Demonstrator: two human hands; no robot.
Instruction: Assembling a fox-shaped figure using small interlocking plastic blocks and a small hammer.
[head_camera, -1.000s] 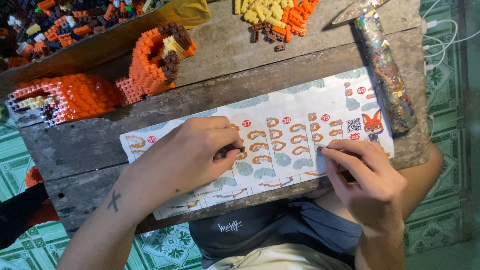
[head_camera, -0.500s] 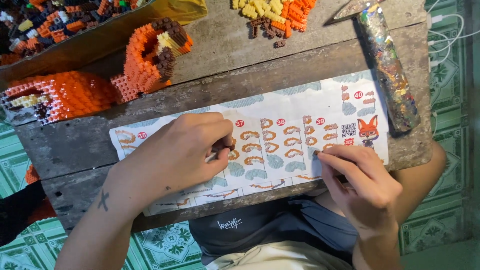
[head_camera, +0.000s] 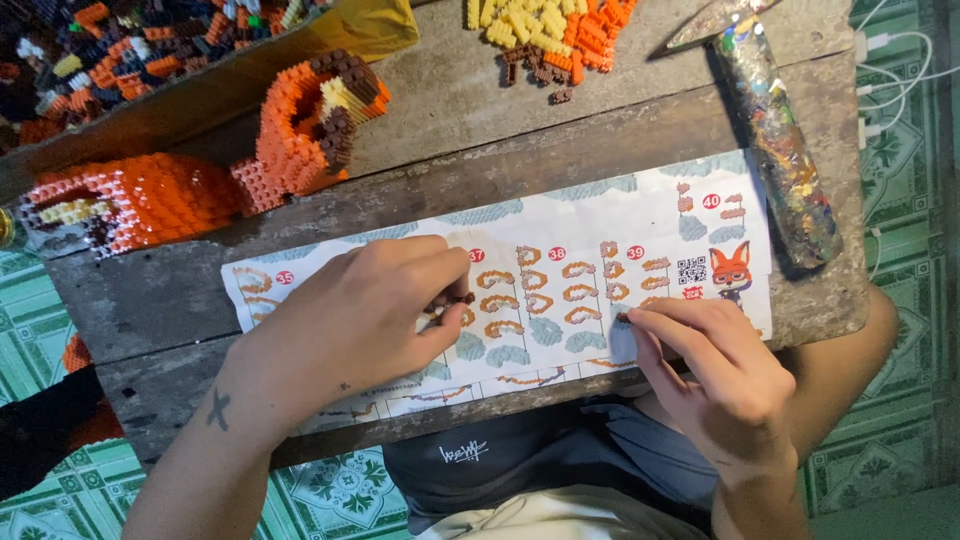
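**Hands on the instruction sheet: small bricks at both fingertips**

We find the left hand resting at centre frame on the instruction sheet, thumb and forefinger pinched narrow on a small brown brick piece. The piece sits at the right edge of that hand, its long axis running roughly left to right across the sheet. The right hand lies at lower right, fingers curled close; its forefinger tip presses a tiny dark piece against the paper. The two pieces lie near each other, apart, with the left hand's piece slightly higher in frame.

Containers: a yellow-edged tray at upper left holds mixed loose bricks. A loose pile of yellow and orange bricks lies directly on the wooden table at top centre. An orange brick model stands at left.
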